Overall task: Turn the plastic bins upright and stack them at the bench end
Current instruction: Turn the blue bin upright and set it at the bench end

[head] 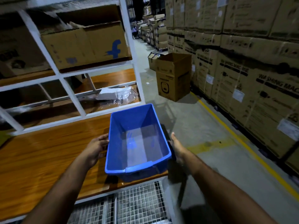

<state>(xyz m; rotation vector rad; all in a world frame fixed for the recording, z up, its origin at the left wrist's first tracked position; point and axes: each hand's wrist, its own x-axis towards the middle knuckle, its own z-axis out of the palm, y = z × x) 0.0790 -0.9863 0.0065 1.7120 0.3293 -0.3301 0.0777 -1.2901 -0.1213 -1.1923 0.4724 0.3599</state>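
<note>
A blue plastic bin (137,141) stands upright and empty at the right end of the wooden bench (48,156), its near corner reaching the bench's front edge. My left hand (97,145) grips the bin's left wall below the rim. My right hand (177,147) presses against the bin's right wall, fingers hidden behind the rim. Whether another bin sits beneath it cannot be told.
A white shelf frame (137,75) rises behind the bench with a cardboard box (87,44) on it. An open carton (174,76) stands on the aisle floor; stacked cartons (242,62) line the right beyond a yellow floor line (239,136). Wire mesh (129,204) lies below the bench.
</note>
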